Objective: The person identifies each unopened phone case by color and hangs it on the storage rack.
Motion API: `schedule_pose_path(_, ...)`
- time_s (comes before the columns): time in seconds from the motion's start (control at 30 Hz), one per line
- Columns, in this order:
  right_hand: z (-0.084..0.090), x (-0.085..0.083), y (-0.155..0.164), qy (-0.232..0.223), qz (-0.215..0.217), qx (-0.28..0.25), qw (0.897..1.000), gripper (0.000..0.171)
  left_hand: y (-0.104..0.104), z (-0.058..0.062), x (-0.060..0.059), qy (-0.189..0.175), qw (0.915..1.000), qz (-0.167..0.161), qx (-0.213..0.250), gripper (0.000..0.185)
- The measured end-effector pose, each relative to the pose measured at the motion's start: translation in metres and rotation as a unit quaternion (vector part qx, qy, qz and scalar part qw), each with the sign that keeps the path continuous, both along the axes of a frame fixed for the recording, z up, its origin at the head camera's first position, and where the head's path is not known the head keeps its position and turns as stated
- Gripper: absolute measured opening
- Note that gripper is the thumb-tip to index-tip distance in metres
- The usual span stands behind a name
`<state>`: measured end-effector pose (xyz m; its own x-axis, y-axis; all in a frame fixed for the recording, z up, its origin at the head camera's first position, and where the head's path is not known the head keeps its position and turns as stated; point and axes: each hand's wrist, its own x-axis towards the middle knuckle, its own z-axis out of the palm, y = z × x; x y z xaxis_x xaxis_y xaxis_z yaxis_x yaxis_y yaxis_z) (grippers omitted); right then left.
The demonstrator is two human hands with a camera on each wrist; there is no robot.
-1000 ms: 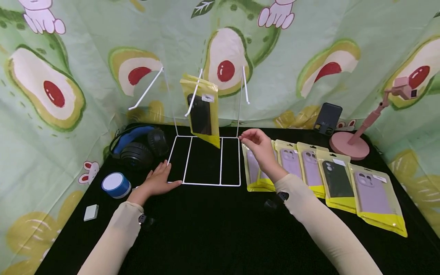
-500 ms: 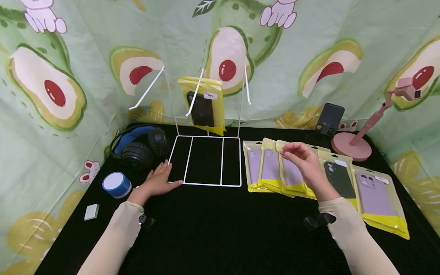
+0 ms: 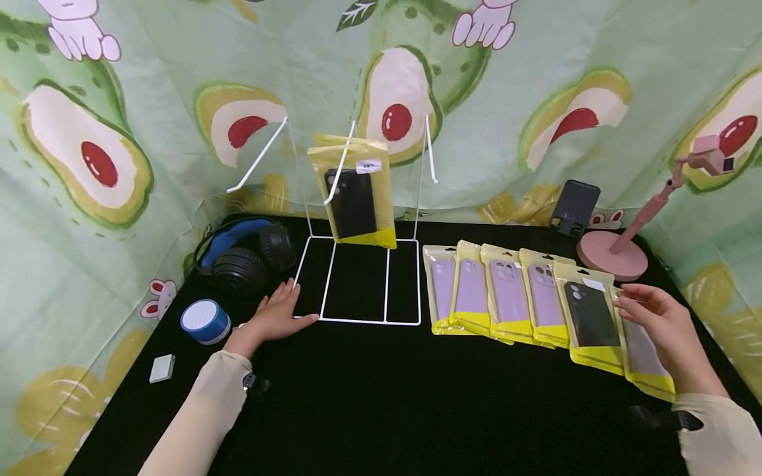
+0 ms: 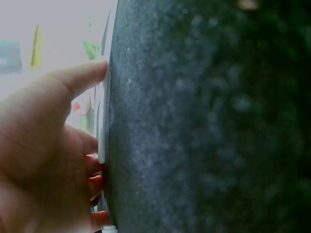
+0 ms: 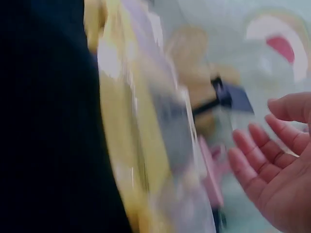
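Note:
A white wire display rack (image 3: pixel 357 277) stands on the black table, with yellow packets holding a black phone case (image 3: pixel 354 195) hanging on its middle hook. My left hand (image 3: pixel 276 316) lies flat on the table, fingers touching the rack's front left corner. A row of yellow packaged phone cases (image 3: pixel 506 294) lies to the right of the rack, mostly lilac, one black (image 3: pixel 589 314). My right hand (image 3: pixel 661 320) hovers with relaxed fingers over the rightmost lilac packet (image 3: pixel 645 354), holding nothing. In the right wrist view the fingers (image 5: pixel 262 160) are spread beside blurred packets.
Black and blue headphones (image 3: pixel 244 254) sit at the back left, with a small blue round speaker (image 3: pixel 204 320) and a white square box (image 3: pixel 161 368) in front. A pink phone stand (image 3: pixel 619 251) and a dark phone holder (image 3: pixel 573 206) are at the back right. Green avocado cloth surrounds the table.
My right hand has moved from beside the rack rightward along the row of packets to the rightmost one. The hanging packets have swung. The left hand has stayed put.

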<state>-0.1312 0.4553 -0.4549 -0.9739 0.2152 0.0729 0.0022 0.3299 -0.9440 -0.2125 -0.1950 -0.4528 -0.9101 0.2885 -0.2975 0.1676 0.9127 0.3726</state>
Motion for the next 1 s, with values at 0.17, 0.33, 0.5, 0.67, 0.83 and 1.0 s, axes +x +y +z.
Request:
schedule_pose_path(0.17, 0.000, 0.030, 0.027, -0.034, -0.047, 0.064, 0.996, 0.021, -0.001, -0.003, -0.001, 0.003, 1.0000, 0.002, 0.000, 0.092)
schedule_pose_path(0.33, -0.001, 0.052, 0.040, -0.074, -0.115, 0.164, 0.977, 0.019, 0.000, -0.003, -0.002, 0.005, 1.0000, -0.002, -0.006, 0.091)
schedule_pose_path(0.5, 0.008, 0.062, 0.032, -0.162, -0.128, 0.206, 0.956, 0.061, -0.001, -0.004, -0.003, 0.006, 0.9999, -0.001, -0.009, 0.091)
schedule_pose_path(0.67, 0.005, 0.062, 0.032, -0.209, -0.131, 0.199, 0.948, 0.062, -0.001, -0.005, -0.002, 0.005, 0.9999, 0.002, -0.009, 0.091)
schedule_pose_path(0.83, 0.002, 0.058, 0.036, -0.223, -0.138, 0.191, 0.946, 0.059, -0.002, -0.006, -0.003, 0.002, 0.9999, 0.005, -0.014, 0.092)
schedule_pose_path(1.0, 0.000, 0.053, 0.039, -0.242, -0.141, 0.157, 0.947, 0.039, 0.000, -0.004, -0.004, 0.002, 0.9999, 0.002, -0.011, 0.091)
